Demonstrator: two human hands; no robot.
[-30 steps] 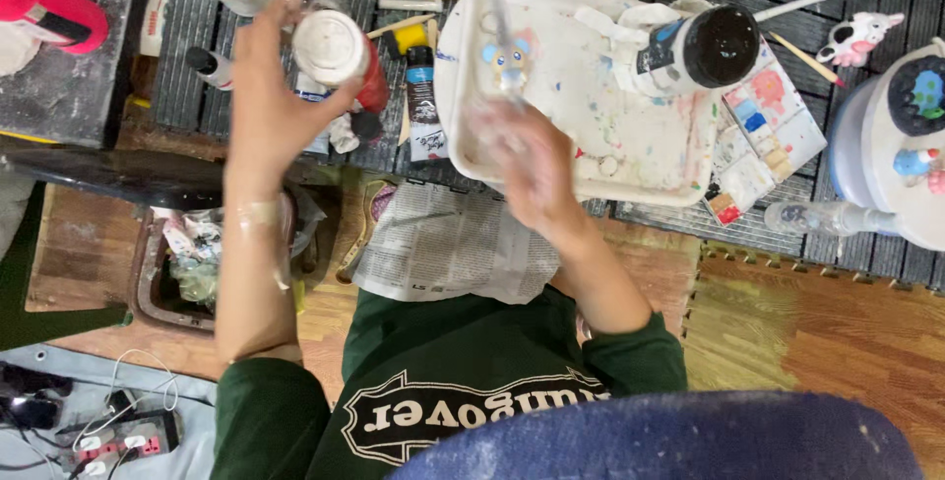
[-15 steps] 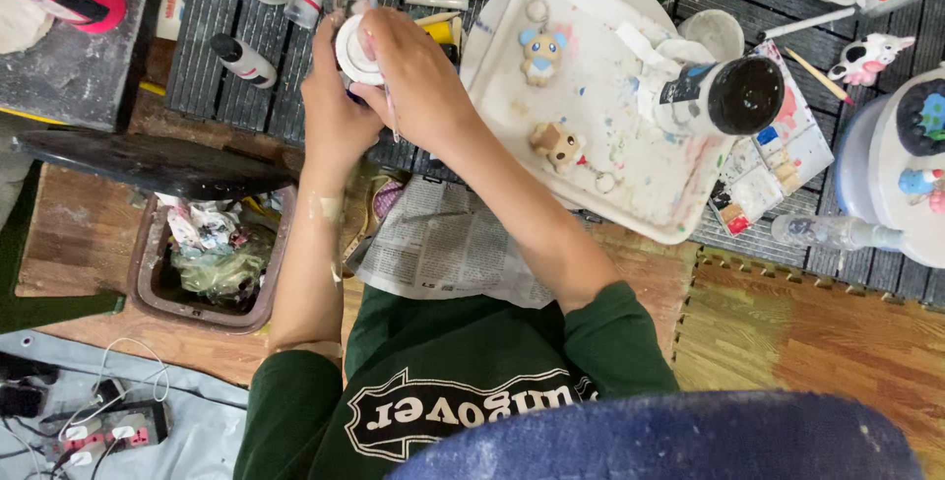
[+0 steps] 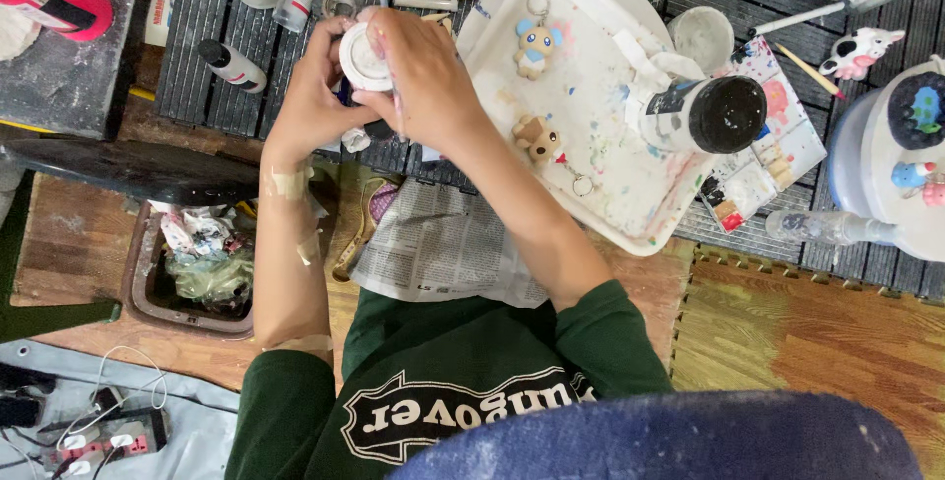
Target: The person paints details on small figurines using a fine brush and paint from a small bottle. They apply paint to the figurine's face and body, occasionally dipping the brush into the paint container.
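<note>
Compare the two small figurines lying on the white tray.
The blue-eared figurine is pale blue and yellow and lies near the far edge of the white tray; the brown figurine is tan and lies nearer the person. The blue one's ring sits above its head; the brown one's trails toward the near edge. Both are keychain charms.

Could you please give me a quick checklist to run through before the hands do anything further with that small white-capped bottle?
1. Left hand grips the white-capped bottle: ok.
2. Right hand on the cap: ok.
3. Cap sealed or loose: cannot tell.
4. White tray lies within reach beside the hands: ok.
5. Brown figurine and blue figurine lie apart on the tray: ok.
6. Black-lidded jar stands steady on the tray: cannot tell.
</note>
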